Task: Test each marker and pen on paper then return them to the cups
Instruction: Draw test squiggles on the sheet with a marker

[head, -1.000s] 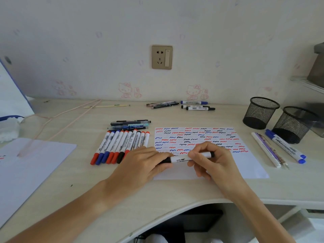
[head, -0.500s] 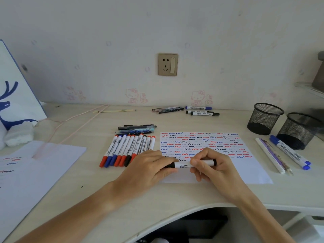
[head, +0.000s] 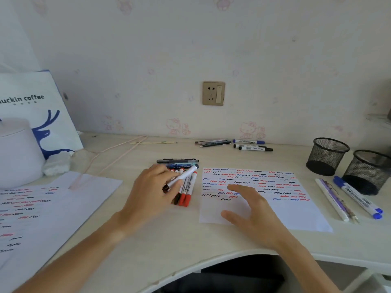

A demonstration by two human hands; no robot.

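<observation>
My left hand (head: 151, 190) pinches a black-capped white marker (head: 181, 179) between thumb and fingers, holding it slantwise just above the row of markers (head: 186, 191) lying left of the paper (head: 296, 216). My right hand (head: 251, 210) hangs relaxed over the paper's near left part with fingers spread loose and gripping nothing. The two mesh cups (head: 325, 155) stand at the far right of the desk (head: 190, 240), with a few more pens (head: 357, 197) lying just in front of them.

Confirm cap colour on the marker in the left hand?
Black cap on the marker, white barrel; head view.
</observation>
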